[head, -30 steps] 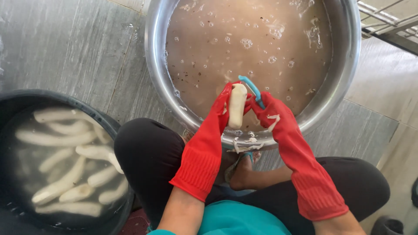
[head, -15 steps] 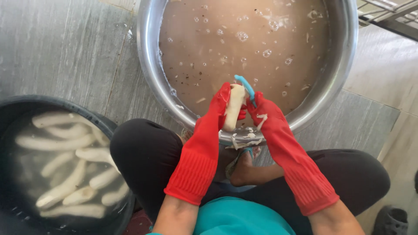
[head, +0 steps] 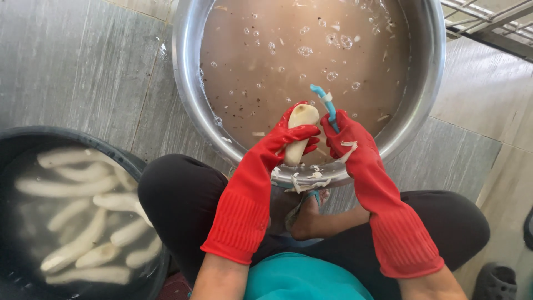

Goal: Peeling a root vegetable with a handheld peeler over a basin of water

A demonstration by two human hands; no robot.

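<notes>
Hold the root (head: 298, 135) tight in your left hand (head: 288, 136) over the bowl (head: 191, 105), and pull the peeler (head: 326, 103), gripped in your right hand (head: 347, 141), away from your fingers.

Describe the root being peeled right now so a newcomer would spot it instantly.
Start at the big steel basin of murky brown water. At its near rim, two red-gloved hands meet; the left hand grips a pale stubby root. Unlike the pale roots soaking in the black tub, it is held in the air.

Gloved hands (head: 311, 139), peeler (head: 327, 105), probably cassava (head: 298, 133)
</notes>
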